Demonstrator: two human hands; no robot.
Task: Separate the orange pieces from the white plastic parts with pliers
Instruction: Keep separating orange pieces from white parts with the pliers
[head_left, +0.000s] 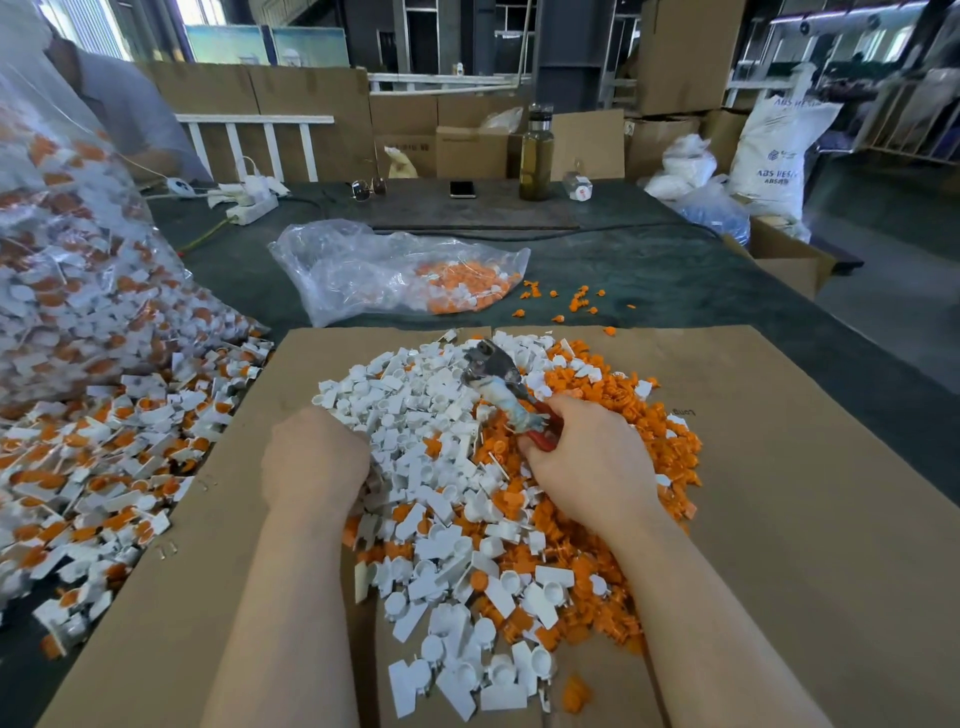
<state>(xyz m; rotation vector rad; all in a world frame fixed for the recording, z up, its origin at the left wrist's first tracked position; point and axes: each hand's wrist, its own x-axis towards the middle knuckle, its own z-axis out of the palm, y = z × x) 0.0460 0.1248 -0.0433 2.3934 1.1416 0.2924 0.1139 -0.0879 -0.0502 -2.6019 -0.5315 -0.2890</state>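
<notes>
Cardboard sheet (779, 519) under the heap: right hand (592, 462) grips pliers (498, 384) pointing eleven o'clock, left hand (314, 457) curls into white plastic parts (415, 415) at nine o'clock, grasp hidden.

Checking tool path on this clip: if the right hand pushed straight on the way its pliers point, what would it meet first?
Probably the white plastic parts heaped just past the tip of the pliers, which the right hand grips; depth is unclear.
</notes>
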